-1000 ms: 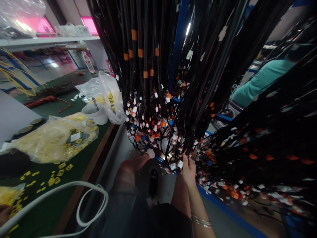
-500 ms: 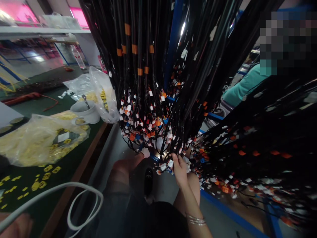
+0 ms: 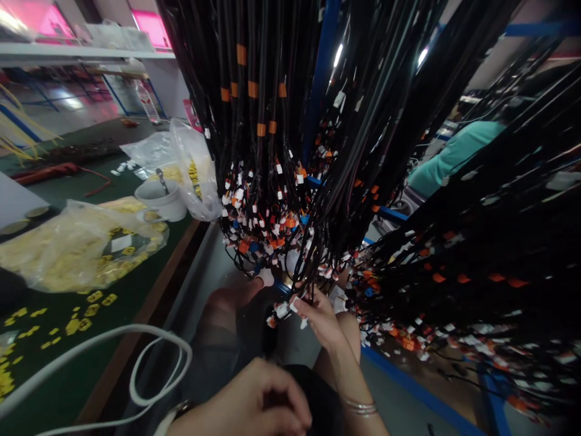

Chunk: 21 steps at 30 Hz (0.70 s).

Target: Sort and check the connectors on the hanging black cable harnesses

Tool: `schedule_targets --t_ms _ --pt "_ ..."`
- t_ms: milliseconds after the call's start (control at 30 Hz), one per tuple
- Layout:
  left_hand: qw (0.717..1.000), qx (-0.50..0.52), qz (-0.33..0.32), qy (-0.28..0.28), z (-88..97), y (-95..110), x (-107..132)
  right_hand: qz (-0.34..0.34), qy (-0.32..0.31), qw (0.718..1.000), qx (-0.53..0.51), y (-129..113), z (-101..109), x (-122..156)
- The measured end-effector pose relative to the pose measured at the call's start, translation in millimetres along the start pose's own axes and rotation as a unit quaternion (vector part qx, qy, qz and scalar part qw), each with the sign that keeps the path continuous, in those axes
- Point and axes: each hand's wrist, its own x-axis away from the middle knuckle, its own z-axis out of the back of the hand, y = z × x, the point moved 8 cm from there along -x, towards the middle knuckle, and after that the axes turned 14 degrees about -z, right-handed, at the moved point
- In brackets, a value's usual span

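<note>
A dense bundle of black wire harnesses [image 3: 263, 109] hangs before me, ending in many white, orange and blue connectors [image 3: 254, 212]. Low in the middle, my right hand [image 3: 323, 318] is closed on a white connector [image 3: 296, 305] at the end of thin black wires. A few more white connectors [image 3: 282, 310] dangle just left of its fingertips. Close to me at the bottom, my left hand [image 3: 258, 396] is held over my lap with its fingers curled in. What those fingers hold, if anything, is hidden.
On the green-topped bench [image 3: 49, 315] at left lie a clear bag of yellow parts [image 3: 72, 248], loose yellow pieces and a white mug [image 3: 163, 200]. A white cable [image 3: 136, 330] loops over the bench edge. Blue frame bars [image 3: 422, 393] run at lower right. A co-worker's teal sleeve [image 3: 454, 154] shows behind the harnesses.
My left hand has come from the lower left edge to the bottom middle, fingers curled. My right hand has drawn the connector ends slightly left and down.
</note>
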Motion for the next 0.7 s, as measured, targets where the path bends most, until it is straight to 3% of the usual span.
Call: schedule_targets --t_ms 33,67,200,433,700 --pt "0.999 0.016 -0.008 -0.030 -6.2 -4.1 -11.4 0.000 0.006 1.000 0.000 -0.1 0.6 0.7" --pt "0.999 0.029 -0.015 -0.024 -5.9 -8.0 -22.2 0.001 0.016 1.000 0.001 -0.1 2.2 1.1" --pt "0.995 0.032 -0.001 0.092 18.7 -27.9 -48.2 -0.001 0.056 0.998 -0.010 1.9 11.2 0.5" --pt "0.981 0.030 -0.005 0.192 57.3 -45.2 -55.4 -0.050 0.061 0.994 -0.073 10.3 7.8 -2.9" --pt "0.968 0.108 -0.007 0.225 89.8 -62.8 -57.3 -0.112 0.062 0.978 -0.164 23.0 -8.6 -9.6"
